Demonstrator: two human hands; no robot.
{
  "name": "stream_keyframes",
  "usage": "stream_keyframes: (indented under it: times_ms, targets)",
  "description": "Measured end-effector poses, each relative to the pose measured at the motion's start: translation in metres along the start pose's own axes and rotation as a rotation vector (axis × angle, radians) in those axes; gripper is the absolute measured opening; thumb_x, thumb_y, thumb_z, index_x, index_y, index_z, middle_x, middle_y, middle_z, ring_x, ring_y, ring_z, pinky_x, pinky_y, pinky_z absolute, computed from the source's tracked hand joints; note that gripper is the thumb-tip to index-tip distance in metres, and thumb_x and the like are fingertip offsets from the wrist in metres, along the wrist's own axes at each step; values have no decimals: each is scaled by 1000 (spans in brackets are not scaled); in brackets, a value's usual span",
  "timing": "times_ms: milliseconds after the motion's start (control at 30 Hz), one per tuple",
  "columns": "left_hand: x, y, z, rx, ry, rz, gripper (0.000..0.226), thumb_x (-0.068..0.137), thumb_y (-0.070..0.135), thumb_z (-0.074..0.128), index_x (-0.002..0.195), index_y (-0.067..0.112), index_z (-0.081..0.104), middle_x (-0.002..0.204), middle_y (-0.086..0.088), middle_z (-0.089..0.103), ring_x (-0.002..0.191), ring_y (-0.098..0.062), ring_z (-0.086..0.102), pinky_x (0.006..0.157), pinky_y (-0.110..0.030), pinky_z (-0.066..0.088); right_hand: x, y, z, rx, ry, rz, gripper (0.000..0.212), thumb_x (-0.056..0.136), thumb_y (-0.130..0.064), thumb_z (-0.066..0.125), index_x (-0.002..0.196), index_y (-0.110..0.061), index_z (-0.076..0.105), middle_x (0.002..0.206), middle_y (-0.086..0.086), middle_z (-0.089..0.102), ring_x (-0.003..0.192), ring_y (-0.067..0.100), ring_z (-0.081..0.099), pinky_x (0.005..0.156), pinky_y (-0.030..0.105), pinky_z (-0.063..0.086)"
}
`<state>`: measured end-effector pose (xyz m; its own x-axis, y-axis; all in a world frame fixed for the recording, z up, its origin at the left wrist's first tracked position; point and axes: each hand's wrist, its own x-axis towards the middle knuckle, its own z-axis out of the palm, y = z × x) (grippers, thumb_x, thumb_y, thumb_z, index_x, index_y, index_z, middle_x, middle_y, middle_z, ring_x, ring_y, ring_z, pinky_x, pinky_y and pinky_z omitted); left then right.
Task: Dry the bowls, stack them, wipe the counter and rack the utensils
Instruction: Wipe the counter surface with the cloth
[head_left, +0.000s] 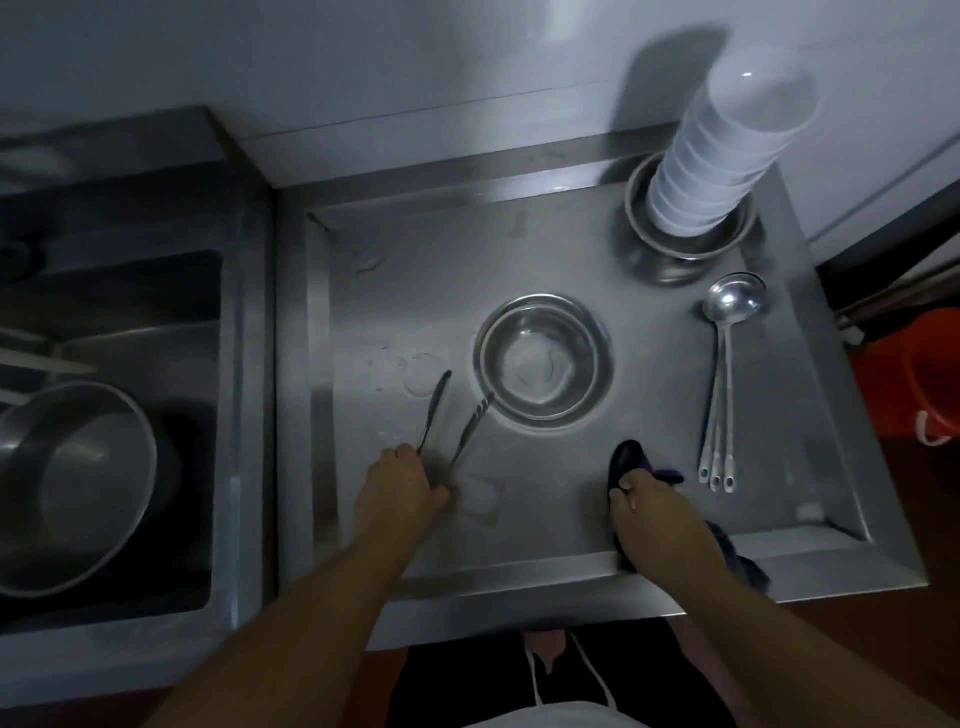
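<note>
My left hand (402, 486) grips the handles of two metal utensils (452, 423), whose ends fan out toward a steel bowl (543, 358) standing upright mid-counter. My right hand (657, 512) holds a dark purple cloth (631, 460) bunched on the steel counter (519, 234) near its front edge. A tall stack of white bowls (727, 150) sits upside down in nested steel bowls (685, 244) at the back right. Three ladles (724, 384) lie side by side at the right, bowls pointing away from me.
Water drops and puddles (421, 371) lie left of the middle bowl. A sink (114, 415) at the left holds a large steel basin (78, 483). An orange bucket (930, 374) stands on the floor at the right. A wall runs behind the counter.
</note>
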<state>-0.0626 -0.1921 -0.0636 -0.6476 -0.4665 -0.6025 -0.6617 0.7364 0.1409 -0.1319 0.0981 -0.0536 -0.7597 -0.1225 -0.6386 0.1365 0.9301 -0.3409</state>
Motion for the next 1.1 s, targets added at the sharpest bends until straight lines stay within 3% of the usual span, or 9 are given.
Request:
stream_keyframes:
  times_ms: [200, 333, 400, 500, 600, 733, 933, 1033, 1100]
  targets:
    - [6, 125, -1, -92, -21, 121, 54, 82, 41, 74, 122, 7, 60, 119, -15, 62, 111, -35, 64, 89, -45, 58, -2, 51, -34, 56, 108, 47, 15, 105, -34, 45, 93, -26, 51, 95, 3, 65, 88, 30, 61, 81, 45, 53]
    - [9, 205, 15, -131, -86, 166, 52, 84, 35, 76, 121, 4, 58, 119, -15, 64, 106, -33, 66, 83, -42, 59, -3, 88, -46, 57, 120, 71, 26, 106, -29, 50, 123, -14, 63, 119, 13, 67, 113, 38, 62, 94, 48, 51]
    - [12, 236, 24, -151, -103, 170, 42, 84, 32, 76, 110, 4, 59, 112, -14, 65, 97, -31, 67, 73, -37, 58, -2, 103, -51, 66, 104, 82, 30, 106, -27, 50, 130, -13, 62, 122, 13, 65, 117, 37, 60, 97, 47, 50]
    - [17, 268, 35, -105, -108, 177, 32, 83, 30, 77, 94, 6, 61, 102, -14, 70, 83, -27, 68, 62, -32, 55, -1, 120, -59, 92, 89, 91, 30, 105, -28, 50, 131, -17, 61, 124, 9, 65, 116, 31, 60, 97, 45, 51]
    - [23, 288, 44, -25, -91, 188, 39, 82, 35, 79, 101, 3, 68, 102, -15, 74, 91, -32, 73, 74, -42, 65, -1, 132, -65, 129, 92, 76, 29, 106, -30, 50, 130, -20, 61, 124, 6, 65, 115, 29, 61, 97, 46, 52]
    - [29, 305, 51, -13, -53, 175, 32, 79, 35, 79, 84, 12, 58, 91, -9, 71, 69, -20, 65, 60, -32, 57, 2, 144, -70, 146, 80, 33, 31, 105, -28, 51, 134, -21, 59, 124, 4, 64, 117, 26, 59, 99, 44, 50]
    - [38, 322, 60, 26, -59, 151, 63, 79, 37, 77, 127, 2, 55, 124, -17, 64, 112, -34, 66, 91, -45, 60, 5, 154, -65, 100, 63, -180, 38, 102, -29, 53, 139, -21, 58, 131, -2, 61, 119, 19, 54, 100, 34, 47]
    - [40, 324, 63, 54, -36, 165, 70, 82, 42, 77, 134, 2, 50, 133, -18, 58, 120, -36, 61, 94, -43, 56, 4, 155, -61, 30, 46, -327, 40, 98, -36, 52, 136, -24, 60, 132, -5, 60, 122, 19, 55, 100, 32, 48]
    - [41, 322, 64, 61, -36, 166, 70, 84, 44, 75, 135, 3, 48, 135, -18, 56, 122, -36, 60, 94, -44, 54, 5, 157, -58, -16, -16, -422, 53, 96, -41, 52, 146, -25, 55, 147, -3, 56, 136, 21, 50, 112, 36, 45]
